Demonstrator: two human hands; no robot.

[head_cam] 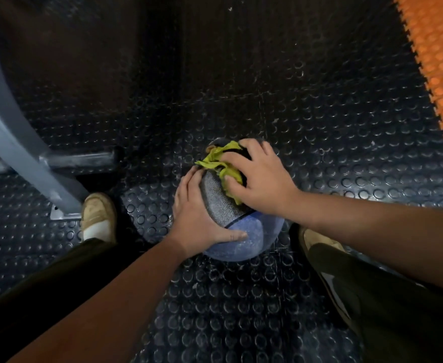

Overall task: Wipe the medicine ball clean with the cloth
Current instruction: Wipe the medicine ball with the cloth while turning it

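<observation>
While the left hand (191,213) steadies a medicine ball (257,231) on the studded rubber floor (241,310), the right hand (265,179) bears down on a crumpled yellow-green cloth (215,155) at the ball's top, on the side away from the person. The ball sits between the person's two tan shoes (97,213), its blue panel turned toward the body and a speckled dark panel facing up. The right hand's fingers (252,150) are bent and spread over the bunched cloth, gripping it against the surface. The left hand's fingers (189,179) lie nearly straight along the ball's left flank, thumb resting on the blue panel. The cloth lies under and just ahead of the right palm, so the near blue panel, which it does not cover, lies back toward the wrist. The next stroke likely calls for a pull toward the body, or for the left hand to roll the ball. A grey metal frame (11,127) stands at left, an orange mat (437,61) at far right.
</observation>
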